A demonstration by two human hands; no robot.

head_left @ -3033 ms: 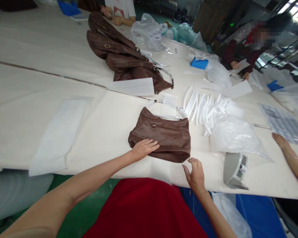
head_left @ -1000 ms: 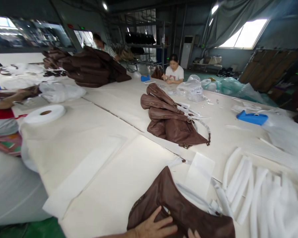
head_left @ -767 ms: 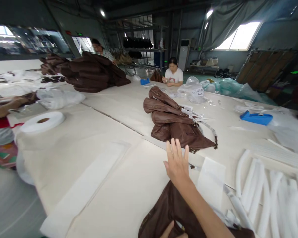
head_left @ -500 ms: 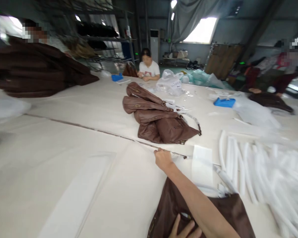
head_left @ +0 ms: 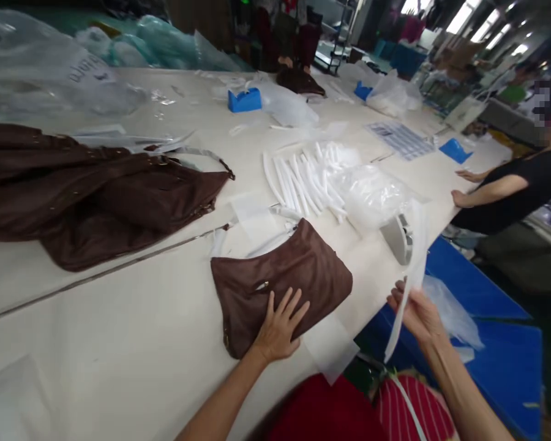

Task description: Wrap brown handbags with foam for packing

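A brown handbag (head_left: 321, 269) lies flat on the white table, with a small metal fitting on its upper side. My left hand (head_left: 280, 324) rests on it, fingers spread. Beyond the table's right edge, my right hand (head_left: 416, 309) has its fingers bent around a long, limp white strip (head_left: 416, 257), which runs up past the grey tape dispenser (head_left: 398, 242). Beside the handbag's top edge is a white sheet (head_left: 254, 214). Another thin white sheet (head_left: 333, 349) overhangs the near edge, partly beside the handbag.
More brown bags (head_left: 133, 202) are piled at left. White tubes (head_left: 298, 180) and clear plastic (head_left: 371, 190) lie behind the handbag. Blue dispensers (head_left: 244, 100) stand farther off. At right, a person in black (head_left: 523, 184) leans on the table; blue panels (head_left: 496, 361) are below.
The view has swung right. My right hand has left the seam at the table's middle and is now at the right edge with the white strip. My left hand stays on the handbag.
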